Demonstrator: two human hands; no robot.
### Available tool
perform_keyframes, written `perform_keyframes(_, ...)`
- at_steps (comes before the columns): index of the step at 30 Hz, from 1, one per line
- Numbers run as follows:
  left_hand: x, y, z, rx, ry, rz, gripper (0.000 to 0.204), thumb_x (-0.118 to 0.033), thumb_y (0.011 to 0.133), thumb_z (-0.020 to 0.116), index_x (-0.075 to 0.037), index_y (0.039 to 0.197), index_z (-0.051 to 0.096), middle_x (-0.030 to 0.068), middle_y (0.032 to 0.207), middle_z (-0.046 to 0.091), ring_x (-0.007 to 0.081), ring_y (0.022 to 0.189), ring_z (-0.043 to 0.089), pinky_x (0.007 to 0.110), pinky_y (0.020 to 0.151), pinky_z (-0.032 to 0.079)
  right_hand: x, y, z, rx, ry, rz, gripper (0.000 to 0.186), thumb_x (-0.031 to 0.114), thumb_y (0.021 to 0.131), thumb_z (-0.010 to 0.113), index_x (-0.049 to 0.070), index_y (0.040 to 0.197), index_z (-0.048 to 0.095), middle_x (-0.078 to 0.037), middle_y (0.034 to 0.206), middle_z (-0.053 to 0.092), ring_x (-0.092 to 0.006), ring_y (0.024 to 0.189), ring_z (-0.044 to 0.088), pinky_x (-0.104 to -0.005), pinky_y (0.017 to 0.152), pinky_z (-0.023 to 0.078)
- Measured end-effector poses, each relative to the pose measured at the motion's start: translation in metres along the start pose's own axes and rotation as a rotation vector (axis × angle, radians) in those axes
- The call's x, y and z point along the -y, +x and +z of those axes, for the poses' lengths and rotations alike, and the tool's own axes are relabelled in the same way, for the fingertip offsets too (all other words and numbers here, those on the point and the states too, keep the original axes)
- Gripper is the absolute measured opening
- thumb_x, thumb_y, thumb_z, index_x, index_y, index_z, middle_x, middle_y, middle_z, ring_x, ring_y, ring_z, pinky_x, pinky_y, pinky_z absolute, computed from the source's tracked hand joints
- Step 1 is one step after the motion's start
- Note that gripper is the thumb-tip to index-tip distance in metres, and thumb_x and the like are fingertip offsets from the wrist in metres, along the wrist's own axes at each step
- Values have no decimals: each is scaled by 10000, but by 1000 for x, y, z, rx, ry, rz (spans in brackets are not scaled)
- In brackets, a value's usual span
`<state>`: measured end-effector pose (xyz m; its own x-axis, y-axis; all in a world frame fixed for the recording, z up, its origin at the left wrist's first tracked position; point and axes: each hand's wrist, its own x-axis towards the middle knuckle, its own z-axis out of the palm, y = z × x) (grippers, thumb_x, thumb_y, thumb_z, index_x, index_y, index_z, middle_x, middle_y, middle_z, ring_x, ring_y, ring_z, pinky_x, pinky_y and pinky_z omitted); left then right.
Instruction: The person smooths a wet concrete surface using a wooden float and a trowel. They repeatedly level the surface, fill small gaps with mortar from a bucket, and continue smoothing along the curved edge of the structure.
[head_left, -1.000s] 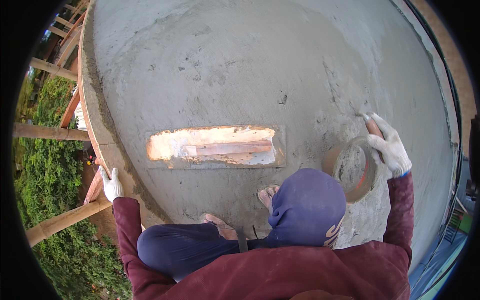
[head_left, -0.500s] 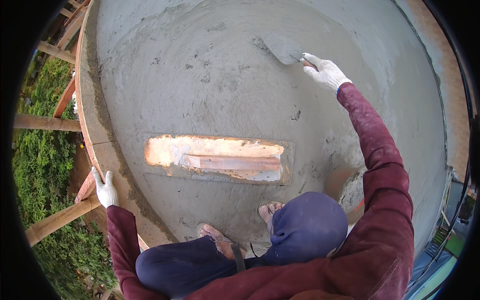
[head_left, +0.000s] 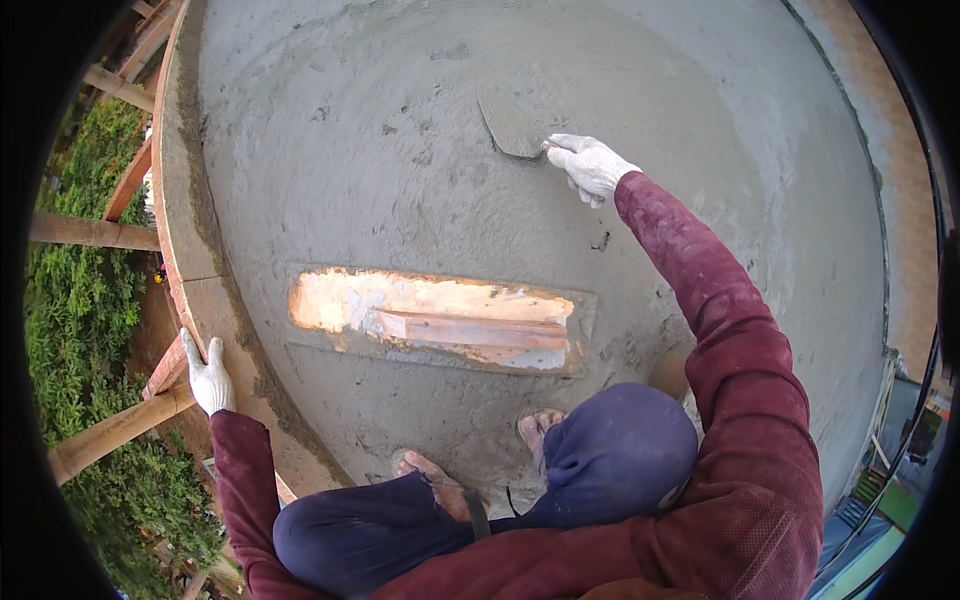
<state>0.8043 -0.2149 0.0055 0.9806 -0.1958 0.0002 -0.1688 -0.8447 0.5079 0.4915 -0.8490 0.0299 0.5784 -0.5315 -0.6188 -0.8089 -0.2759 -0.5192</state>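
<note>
Gripped in my white-gloved right hand [head_left: 592, 167] is a pointed trowel [head_left: 510, 128], its blade lying on or just over the wet grey cement [head_left: 400, 190]. My fingers cover most of its handle. My left hand [head_left: 209, 376], also gloved, rests with thumb and fingers apart on the raised concrete edge [head_left: 225, 320] at the left. Between my feet and the trowel, a long wooden float [head_left: 450, 305] lies on the cement with its handle bar up.
Beyond the left edge there is a drop with green plants [head_left: 85, 310] and wooden poles [head_left: 120, 430]. A round bucket-like thing [head_left: 672, 372], partly hidden by my right arm, stands by my knee. Black cables [head_left: 925, 290] run along the far right.
My right hand has swept the trowel left and slightly nearer over the cement, and its blade has turned. My right arm now hides more of the round container. My left hand stays put.
</note>
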Motion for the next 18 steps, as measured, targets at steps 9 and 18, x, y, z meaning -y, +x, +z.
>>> perform_keyframes(9, -11, -4, 11, -11, 1, -12, 750, -316, 1023, 662, -103, 1665, 336, 113, 1671, 438, 261, 1516, 440, 340, 1218, 329, -62, 59, -54, -406, 61, 190, 541, 398, 1070, 445, 107, 1522, 508, -177, 1017, 730, -287, 713, 721, -450, 625, 574)
perform_keyframes(18, -11, 5, 10, 3, 29, -16, 765, -339, 1013, 666, -120, 1667, 336, 120, 1680, 422, 283, 1526, 426, 346, 1216, 332, 45, -28, 59, 81, -76, -97, 598, 463, 1063, 476, 98, 1535, 515, -160, 1154, 730, -276, 808, 731, -395, 732, 600)
